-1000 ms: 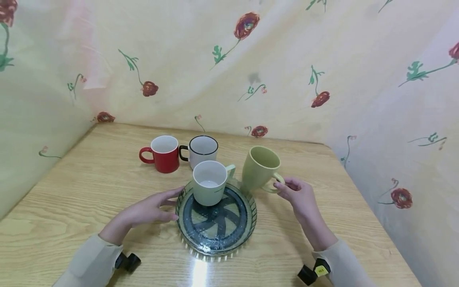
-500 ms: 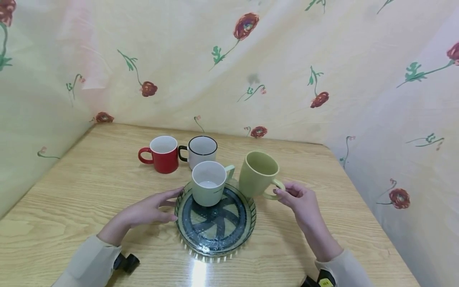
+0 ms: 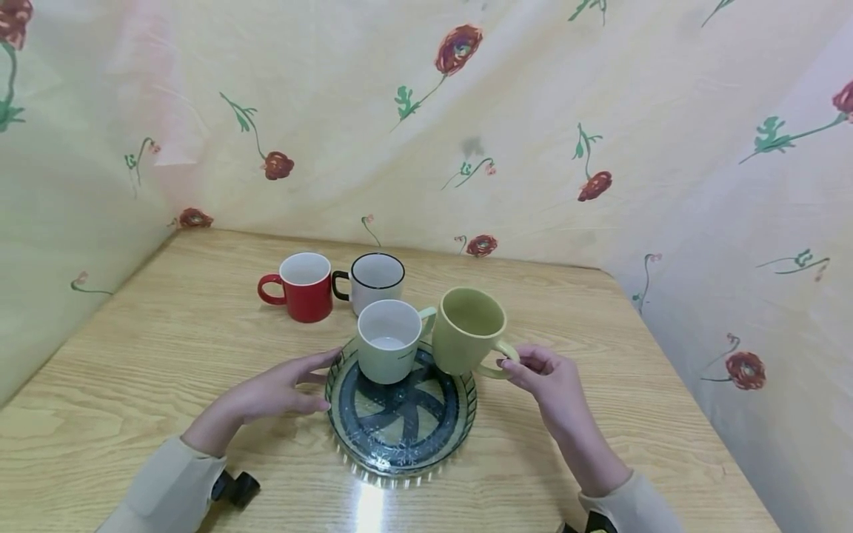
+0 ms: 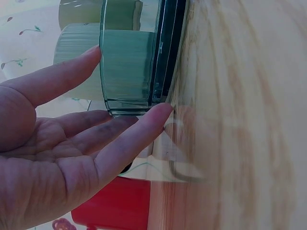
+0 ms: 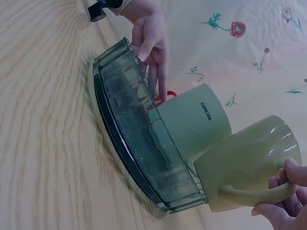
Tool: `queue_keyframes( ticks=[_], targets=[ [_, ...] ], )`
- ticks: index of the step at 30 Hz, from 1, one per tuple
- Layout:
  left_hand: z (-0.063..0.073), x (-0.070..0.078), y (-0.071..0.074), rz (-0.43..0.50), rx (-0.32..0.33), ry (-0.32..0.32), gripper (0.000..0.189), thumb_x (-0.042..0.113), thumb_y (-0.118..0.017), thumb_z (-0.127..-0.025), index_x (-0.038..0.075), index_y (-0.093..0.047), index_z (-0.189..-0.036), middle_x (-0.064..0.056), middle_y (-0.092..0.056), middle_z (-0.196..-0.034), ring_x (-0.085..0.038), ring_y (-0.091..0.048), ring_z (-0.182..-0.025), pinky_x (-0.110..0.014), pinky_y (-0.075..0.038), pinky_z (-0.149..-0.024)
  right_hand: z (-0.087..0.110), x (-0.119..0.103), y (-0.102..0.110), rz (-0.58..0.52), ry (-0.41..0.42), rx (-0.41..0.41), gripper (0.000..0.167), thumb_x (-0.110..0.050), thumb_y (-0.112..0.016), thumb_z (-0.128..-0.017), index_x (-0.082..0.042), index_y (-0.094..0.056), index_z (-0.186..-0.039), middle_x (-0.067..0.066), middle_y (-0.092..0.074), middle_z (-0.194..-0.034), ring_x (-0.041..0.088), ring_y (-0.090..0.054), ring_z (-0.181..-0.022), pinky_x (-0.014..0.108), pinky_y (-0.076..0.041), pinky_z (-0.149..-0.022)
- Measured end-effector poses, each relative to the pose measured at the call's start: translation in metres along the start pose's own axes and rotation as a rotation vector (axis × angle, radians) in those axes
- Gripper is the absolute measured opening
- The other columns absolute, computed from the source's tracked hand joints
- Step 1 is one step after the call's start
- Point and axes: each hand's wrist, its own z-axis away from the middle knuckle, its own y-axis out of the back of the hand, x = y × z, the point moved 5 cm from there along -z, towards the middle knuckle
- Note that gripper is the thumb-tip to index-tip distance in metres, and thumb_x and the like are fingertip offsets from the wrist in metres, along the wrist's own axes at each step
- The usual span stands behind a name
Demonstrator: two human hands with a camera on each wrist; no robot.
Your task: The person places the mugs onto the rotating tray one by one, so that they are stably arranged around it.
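My right hand point(image 3: 549, 374) pinches the handle of an olive-green mug point(image 3: 460, 344), tilted a little, its lower part overlapping the back-right rim of the round glass tray point(image 3: 406, 437). In the right wrist view that mug point(image 5: 244, 167) is right at the tray's edge, beside a pale mint mug point(image 5: 194, 122) lettered "concise". The mint mug stands inside the tray, toward its back. My left hand point(image 3: 286, 389) has its fingers spread along the tray's left side, thumb and fingertips at the glass; the left wrist view shows the fingers point(image 4: 134, 134) fairly straight against the wall.
Behind the tray, a red mug point(image 3: 309, 292) and a white mug with a black rim point(image 3: 378, 285) stand side by side on the wooden table point(image 3: 166, 333). A flower-printed cloth point(image 3: 373, 111) hangs along the back and sides.
My right hand has brought the olive-green mug left and down, from behind the tray's right edge to over its rim close beside the mint mug. The left hand has stayed at the tray.
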Motion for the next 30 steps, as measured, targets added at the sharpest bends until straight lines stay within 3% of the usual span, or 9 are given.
queue_keyframes(
  ticks=[3, 8, 17, 24, 30],
  targets=[
    [0.001, 0.000, 0.000, -0.001, 0.000, -0.012, 0.080, 0.015, -0.067, -0.090, 0.002, -0.019, -0.154, -0.030, -0.022, -0.156, -0.054, -0.036, -0.135, -0.055, -0.049, -0.099, 0.002, -0.001, -0.002, 0.030, -0.002, -0.001, 0.006, -0.002, -0.070, -0.086, -0.004, -0.069, -0.092, -0.014, -0.072, -0.077, 0.000, -0.067, -0.077, 0.018, -0.056, -0.072],
    [0.001, -0.001, -0.001, -0.004, 0.004, -0.022, 0.080, 0.016, -0.066, -0.091, 0.001, -0.019, -0.154, -0.031, -0.022, -0.156, -0.054, -0.036, -0.134, -0.055, -0.048, -0.100, 0.006, -0.002, -0.005, 0.080, 0.002, -0.016, 0.014, -0.005, -0.070, -0.087, 0.003, -0.068, -0.098, -0.015, -0.072, -0.078, 0.001, -0.067, -0.079, 0.019, -0.055, -0.073],
    [0.000, -0.001, 0.000, -0.005, 0.003, 0.000, 0.081, 0.016, -0.067, -0.090, 0.002, -0.019, -0.154, -0.029, -0.023, -0.156, -0.053, -0.037, -0.135, -0.054, -0.049, -0.100, 0.009, -0.002, -0.008, 0.057, 0.024, -0.035, 0.009, -0.001, -0.070, -0.085, -0.008, -0.071, -0.091, -0.014, -0.072, -0.078, 0.002, -0.067, -0.078, 0.019, -0.056, -0.072],
    [-0.001, -0.002, 0.000, -0.003, 0.009, 0.004, 0.081, 0.016, -0.068, -0.090, 0.002, -0.020, -0.153, -0.028, -0.023, -0.157, -0.053, -0.036, -0.136, -0.057, -0.045, -0.103, 0.007, 0.000, -0.010, 0.079, 0.001, -0.006, 0.010, -0.003, -0.070, -0.086, 0.001, -0.069, -0.095, -0.015, -0.071, -0.076, 0.001, -0.066, -0.077, 0.019, -0.056, -0.072],
    [-0.001, -0.002, 0.000, -0.015, 0.005, -0.007, 0.081, 0.018, -0.067, -0.090, 0.001, -0.019, -0.154, -0.028, -0.023, -0.157, -0.053, -0.037, -0.135, -0.057, -0.045, -0.103, 0.002, 0.003, -0.012, 0.068, -0.009, 0.012, 0.007, -0.004, -0.071, -0.086, -0.003, -0.070, -0.093, -0.015, -0.071, -0.076, 0.001, -0.066, -0.078, 0.019, -0.056, -0.073]
  ],
)
